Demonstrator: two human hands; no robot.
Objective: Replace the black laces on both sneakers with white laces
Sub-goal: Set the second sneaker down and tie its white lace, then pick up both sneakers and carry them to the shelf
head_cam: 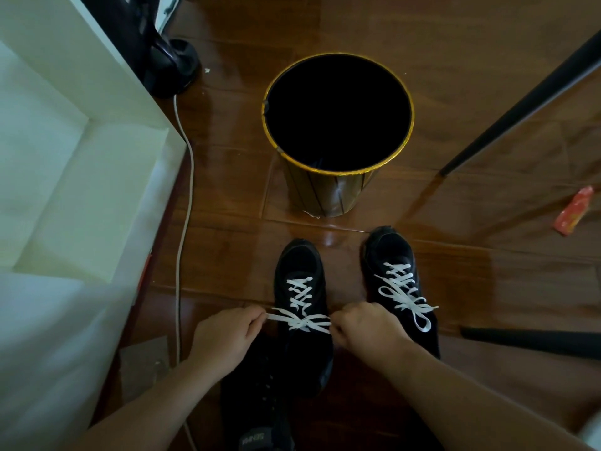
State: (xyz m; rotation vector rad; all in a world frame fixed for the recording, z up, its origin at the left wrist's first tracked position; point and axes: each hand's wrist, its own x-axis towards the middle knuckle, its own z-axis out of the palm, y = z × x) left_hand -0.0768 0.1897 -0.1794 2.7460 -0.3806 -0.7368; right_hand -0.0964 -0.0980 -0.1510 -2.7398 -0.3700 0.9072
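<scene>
Glossy wood floor (227,255), left hand (224,340) and right hand (364,330) pinching flat white lace (300,322), black sneaker (300,288)

Two black sneakers (300,307) have white laces (300,307). Behind them, the bin (328,193) is black with a gold rim. The floor (487,92) is brown.
</scene>
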